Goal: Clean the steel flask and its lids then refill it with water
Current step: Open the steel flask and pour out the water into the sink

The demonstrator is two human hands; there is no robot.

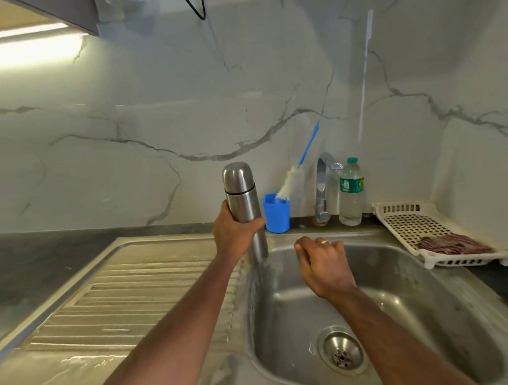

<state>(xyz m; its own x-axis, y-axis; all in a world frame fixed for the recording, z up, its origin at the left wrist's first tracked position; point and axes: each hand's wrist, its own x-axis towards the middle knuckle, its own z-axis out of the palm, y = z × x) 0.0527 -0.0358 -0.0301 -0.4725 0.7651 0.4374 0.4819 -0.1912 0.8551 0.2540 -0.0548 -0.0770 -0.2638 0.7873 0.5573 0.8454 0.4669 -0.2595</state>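
While the left hand (234, 234) gripped the steel flask (243, 204) round its middle, fingers and thumb wrapped firmly about the body, the flask stood upright at the seam where the ribbed drainboard (129, 288) met the sink (426, 295). Its base was hidden behind the hand and wrist, so whether it rested on the steel or hung just above it could not be told. And the outer cap (237, 177) was on, seated snugly at the top, nothing yet unscrewed.

Over the basin, the right hand (322, 262) hovered with fingers loosely curled and holding nothing at all, a ring showing on one finger.

At the back, the bottle brush (289, 185) leaned in its blue cup (276, 213), just beside the flask, with the tap (322, 186) next along and no water seen running. A plastic water bottle (350, 194) stood beside the tap, and a white rack (417, 226) with a dark cloth (456, 244) on it sat at the far right.

By the look of it, this was the opening step, everything closed and dry. The next move likely called for the free right hand to rise to the cap and twist it off while the left held the body steady.
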